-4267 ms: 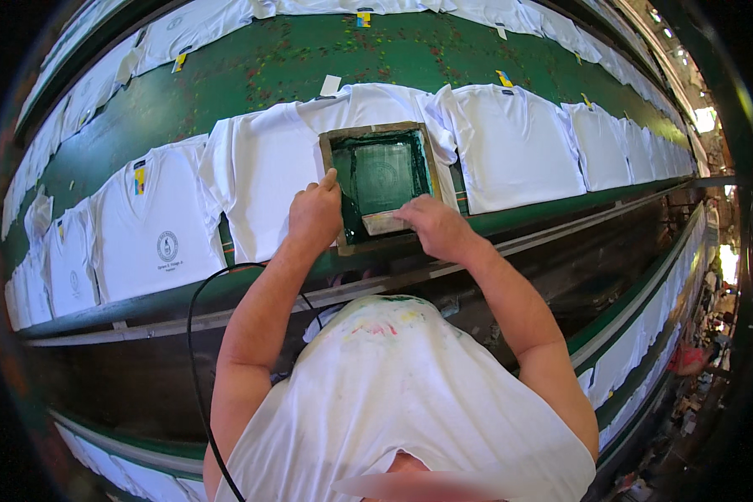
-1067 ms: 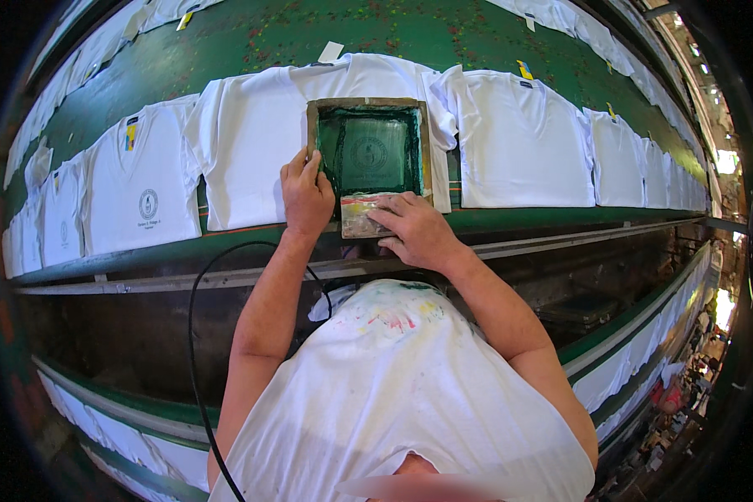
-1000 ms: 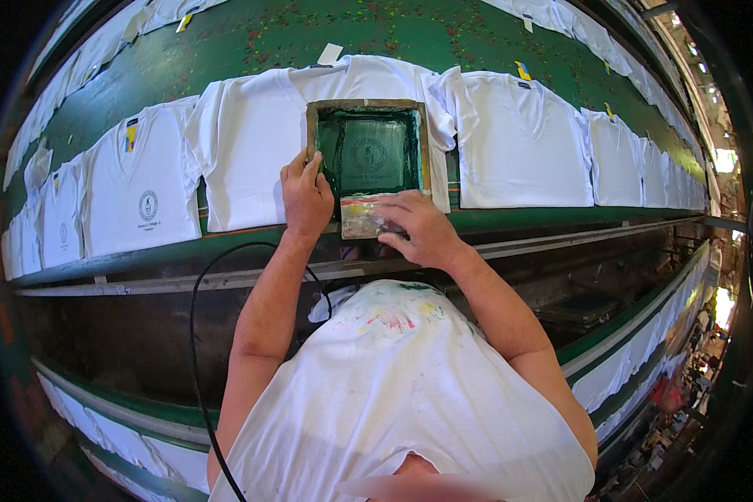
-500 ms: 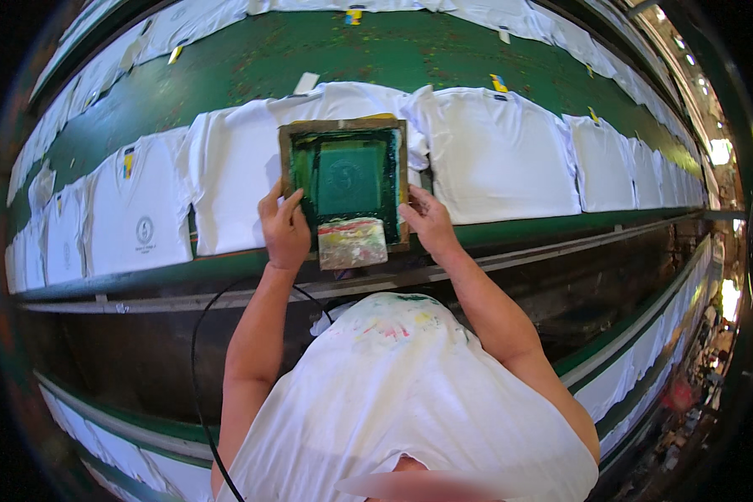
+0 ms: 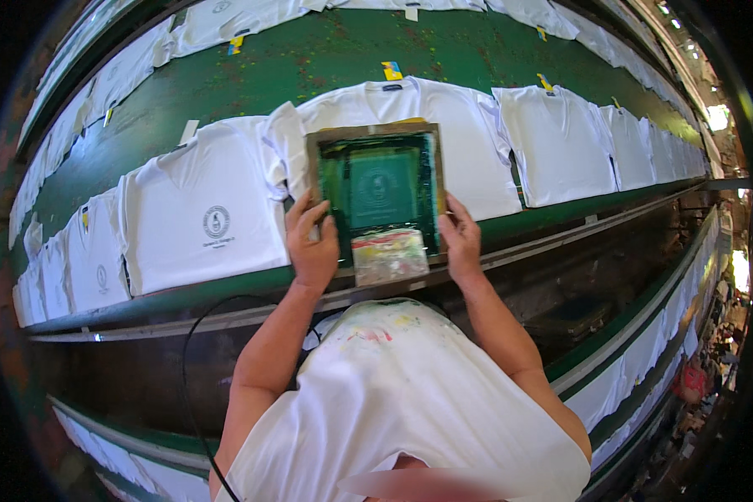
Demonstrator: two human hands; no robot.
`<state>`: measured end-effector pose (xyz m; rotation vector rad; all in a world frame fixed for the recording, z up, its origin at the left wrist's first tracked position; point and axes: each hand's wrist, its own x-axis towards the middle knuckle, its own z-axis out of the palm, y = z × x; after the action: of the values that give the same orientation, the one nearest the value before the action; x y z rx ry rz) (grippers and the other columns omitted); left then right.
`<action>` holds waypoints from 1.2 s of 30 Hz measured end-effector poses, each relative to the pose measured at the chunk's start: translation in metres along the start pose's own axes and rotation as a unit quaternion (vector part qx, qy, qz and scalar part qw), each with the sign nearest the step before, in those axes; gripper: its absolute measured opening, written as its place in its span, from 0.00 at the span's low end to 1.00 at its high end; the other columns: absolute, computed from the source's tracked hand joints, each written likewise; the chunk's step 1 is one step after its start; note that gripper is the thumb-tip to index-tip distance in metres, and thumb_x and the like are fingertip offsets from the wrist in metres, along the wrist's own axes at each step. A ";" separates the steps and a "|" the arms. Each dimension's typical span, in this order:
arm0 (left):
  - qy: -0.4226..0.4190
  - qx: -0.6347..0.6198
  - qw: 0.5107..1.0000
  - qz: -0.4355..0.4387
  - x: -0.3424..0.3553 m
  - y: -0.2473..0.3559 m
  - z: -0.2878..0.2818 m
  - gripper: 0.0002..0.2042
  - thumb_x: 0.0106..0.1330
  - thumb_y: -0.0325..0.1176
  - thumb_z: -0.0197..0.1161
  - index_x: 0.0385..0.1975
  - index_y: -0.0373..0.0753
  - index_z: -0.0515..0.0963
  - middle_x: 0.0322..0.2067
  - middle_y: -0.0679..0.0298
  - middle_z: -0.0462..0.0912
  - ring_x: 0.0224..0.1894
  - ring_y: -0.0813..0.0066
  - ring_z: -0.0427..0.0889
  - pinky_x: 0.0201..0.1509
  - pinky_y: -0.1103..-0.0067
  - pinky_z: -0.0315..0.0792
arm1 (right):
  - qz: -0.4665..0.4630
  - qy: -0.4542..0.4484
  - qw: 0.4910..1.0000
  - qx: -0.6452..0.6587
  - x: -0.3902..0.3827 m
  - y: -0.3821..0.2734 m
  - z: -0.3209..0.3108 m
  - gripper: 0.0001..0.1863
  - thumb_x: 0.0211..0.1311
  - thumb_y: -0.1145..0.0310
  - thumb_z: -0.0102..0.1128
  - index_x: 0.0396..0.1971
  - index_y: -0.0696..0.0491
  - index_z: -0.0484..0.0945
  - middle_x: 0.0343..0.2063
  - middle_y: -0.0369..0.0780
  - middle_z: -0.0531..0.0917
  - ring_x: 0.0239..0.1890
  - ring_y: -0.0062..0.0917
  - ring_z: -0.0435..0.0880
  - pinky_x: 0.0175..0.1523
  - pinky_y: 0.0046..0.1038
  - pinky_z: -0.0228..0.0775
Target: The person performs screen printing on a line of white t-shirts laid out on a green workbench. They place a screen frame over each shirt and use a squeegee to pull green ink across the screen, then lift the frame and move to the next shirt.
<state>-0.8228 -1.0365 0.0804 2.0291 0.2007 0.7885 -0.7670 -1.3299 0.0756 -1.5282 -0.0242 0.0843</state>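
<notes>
My left hand grips the left side of a square screen frame with dark green ink and a round emblem inside. On its right side, my right hand is closed round the edge. A paint-stained squeegee rests along the frame's lower edge, between my hands. The screen hangs over a folded white T-shirt, hiding much of its front. Left of it lies a white shirt with a dark round print and small lettering beneath.
More folded shirts line the sloping green table, with another row along its far side. A metal rail runs along the near edge. A dark cable hangs by my left arm. Other shirt-laden boards stand low at both sides.
My right hand has left the squeegee for the frame's right side. Both hands have shifted the screen to the next to right shirt, uncovering a printed one. The view has shifted with them.
</notes>
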 end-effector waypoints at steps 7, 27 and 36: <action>-0.047 -0.085 0.994 -0.040 -0.043 0.069 0.145 0.22 0.57 0.14 0.72 0.53 0.38 0.89 0.69 0.45 0.82 0.68 0.46 0.82 0.73 0.60 0.76 | 0.019 0.061 0.998 0.004 0.015 -0.001 -0.158 0.28 0.82 0.70 0.63 0.76 0.66 0.75 0.68 0.44 0.84 0.66 0.26 0.82 0.72 0.29 0.71; -0.002 -0.084 0.989 -0.119 -0.044 0.060 0.175 0.14 0.62 0.15 0.71 0.47 0.33 0.91 0.70 0.44 0.83 0.70 0.52 0.82 0.75 0.65 0.75 | -0.048 -0.013 0.991 -0.123 0.061 0.029 -0.177 0.29 0.78 0.69 0.69 0.74 0.64 0.76 0.63 0.45 0.83 0.65 0.32 0.82 0.73 0.35 0.73; -0.002 -0.110 0.982 -0.154 -0.050 0.051 0.178 0.14 0.65 0.18 0.72 0.48 0.37 0.91 0.72 0.48 0.82 0.68 0.62 0.84 0.63 0.74 0.81 | -0.050 -0.027 0.988 -0.141 0.064 0.030 -0.179 0.31 0.75 0.69 0.71 0.73 0.64 0.75 0.65 0.48 0.81 0.67 0.37 0.82 0.74 0.37 0.71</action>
<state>-0.7625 -1.2125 0.0322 1.7379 0.3980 0.5841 -0.6927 -1.5024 0.0355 -1.8041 -0.1624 0.0440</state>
